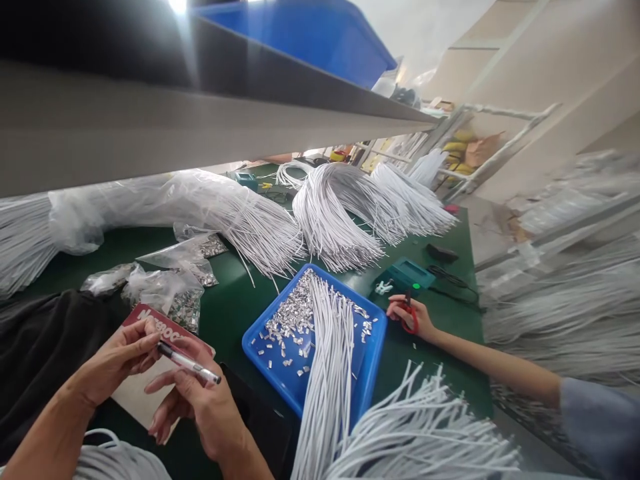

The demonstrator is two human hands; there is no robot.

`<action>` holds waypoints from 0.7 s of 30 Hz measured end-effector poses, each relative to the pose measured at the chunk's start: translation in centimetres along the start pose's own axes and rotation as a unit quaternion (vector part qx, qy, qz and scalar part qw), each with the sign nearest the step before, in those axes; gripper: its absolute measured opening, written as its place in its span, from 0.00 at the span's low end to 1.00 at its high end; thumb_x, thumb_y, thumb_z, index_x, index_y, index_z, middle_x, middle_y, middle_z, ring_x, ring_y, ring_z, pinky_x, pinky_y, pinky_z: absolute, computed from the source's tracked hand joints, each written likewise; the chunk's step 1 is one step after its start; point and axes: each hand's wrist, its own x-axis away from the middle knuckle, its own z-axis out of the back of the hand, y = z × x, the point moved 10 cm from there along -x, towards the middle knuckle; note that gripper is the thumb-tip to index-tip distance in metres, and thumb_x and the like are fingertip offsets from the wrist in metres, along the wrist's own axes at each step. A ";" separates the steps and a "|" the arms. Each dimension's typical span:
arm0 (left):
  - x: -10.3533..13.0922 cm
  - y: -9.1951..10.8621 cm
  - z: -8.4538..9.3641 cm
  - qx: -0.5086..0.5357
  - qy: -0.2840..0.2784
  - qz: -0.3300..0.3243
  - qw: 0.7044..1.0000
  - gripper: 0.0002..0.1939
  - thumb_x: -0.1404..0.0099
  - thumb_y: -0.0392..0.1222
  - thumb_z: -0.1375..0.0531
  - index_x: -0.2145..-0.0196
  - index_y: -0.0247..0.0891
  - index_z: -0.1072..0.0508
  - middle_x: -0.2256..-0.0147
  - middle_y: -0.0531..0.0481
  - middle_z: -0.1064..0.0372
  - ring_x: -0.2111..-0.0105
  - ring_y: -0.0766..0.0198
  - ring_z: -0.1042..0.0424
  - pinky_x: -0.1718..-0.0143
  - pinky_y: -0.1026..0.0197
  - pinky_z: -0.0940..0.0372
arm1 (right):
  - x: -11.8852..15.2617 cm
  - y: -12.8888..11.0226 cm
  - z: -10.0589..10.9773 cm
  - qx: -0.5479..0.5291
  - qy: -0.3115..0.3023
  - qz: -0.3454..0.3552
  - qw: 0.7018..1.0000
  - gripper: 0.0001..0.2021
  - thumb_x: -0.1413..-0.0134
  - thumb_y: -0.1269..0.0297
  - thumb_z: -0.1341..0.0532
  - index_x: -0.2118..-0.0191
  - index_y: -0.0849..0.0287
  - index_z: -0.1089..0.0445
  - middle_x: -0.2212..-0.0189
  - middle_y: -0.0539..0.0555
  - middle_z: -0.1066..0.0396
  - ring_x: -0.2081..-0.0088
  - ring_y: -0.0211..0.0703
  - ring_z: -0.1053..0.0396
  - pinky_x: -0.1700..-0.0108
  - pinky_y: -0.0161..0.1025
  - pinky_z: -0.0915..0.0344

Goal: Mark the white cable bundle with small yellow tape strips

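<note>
My left hand [117, 360] and my right hand [200, 400] meet at the lower left over a red-and-white card [160, 327]. A marker pen [189, 363] with a dark cap end lies across my right fingers, and my left fingertips pinch its cap end. Just right of my hands a blue tray [373, 363] holds several small metal clips and a bundle of white cords [327, 360].
A co-worker's hand [415, 320] at the right holds red scissors beside a teal device [407, 273]. Large bundles of white cord [345, 213], plastic bags of clips [170, 287], a green mat [235, 300], a grey shelf [200, 127] overhead and dark cloth [45, 347] surround me.
</note>
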 end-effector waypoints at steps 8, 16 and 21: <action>-0.1 -1.5 -1.3 -0.147 -0.069 0.029 0.986 0.20 0.47 0.52 0.35 0.61 0.36 0.23 0.78 0.51 0.35 0.79 0.70 0.44 0.79 0.66 0.53 | 0.9 -2.3 1.6 0.174 0.143 0.043 0.973 0.14 0.47 0.48 0.43 0.63 0.49 0.27 0.79 0.52 0.35 0.81 0.41 0.46 0.76 0.40 0.50; -0.3 -1.5 0.4 -0.162 -0.014 -0.003 0.987 0.23 0.49 0.58 0.36 0.67 0.34 0.22 0.84 0.55 0.46 0.83 0.73 0.54 0.81 0.66 0.61 | -0.1 -1.2 3.0 0.101 0.203 0.086 0.970 0.16 0.50 0.45 0.42 0.70 0.52 0.29 0.85 0.49 0.40 0.84 0.37 0.52 0.80 0.37 0.57; -0.3 -0.9 -0.4 -0.127 -0.019 -0.037 0.991 0.24 0.50 0.59 0.35 0.71 0.31 0.23 0.86 0.56 0.49 0.84 0.74 0.57 0.83 0.66 0.64 | -0.1 -1.9 2.9 0.107 0.276 0.118 0.948 0.23 0.50 0.41 0.43 0.75 0.60 0.31 0.90 0.44 0.46 0.87 0.30 0.56 0.82 0.33 0.61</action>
